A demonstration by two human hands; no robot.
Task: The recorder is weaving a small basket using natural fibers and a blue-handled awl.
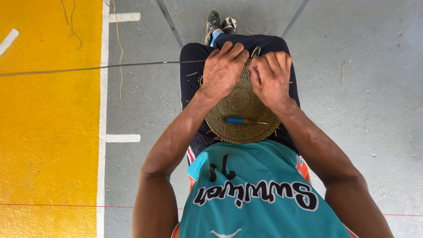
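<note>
Head view. We see a round coiled woven disc of tan fibre resting on the seated person's lap, on dark trousers.

The left hand lies on the upper left part of the disc, palm down, fingers curled over the far rim. A long thin strand runs from under this hand out to the left, across the grey floor and the yellow painted floor band. The strand appears pinched in the curled fingers; we cannot tell the exact contact point.

The right hand lies on the upper right part of the disc, just beside the left hand, fingers bent tightly inward against the rim. It is closed on the edge of the weave; what else it pinches is hidden.

A small tool with a blue handle lies across the lower middle of the disc, apart from both hands, its thin point directed to the right.

A teal jersey fills the lower foreground. Shoes show beyond the knees. Loose fibre scraps lie scattered on the floor.
</note>
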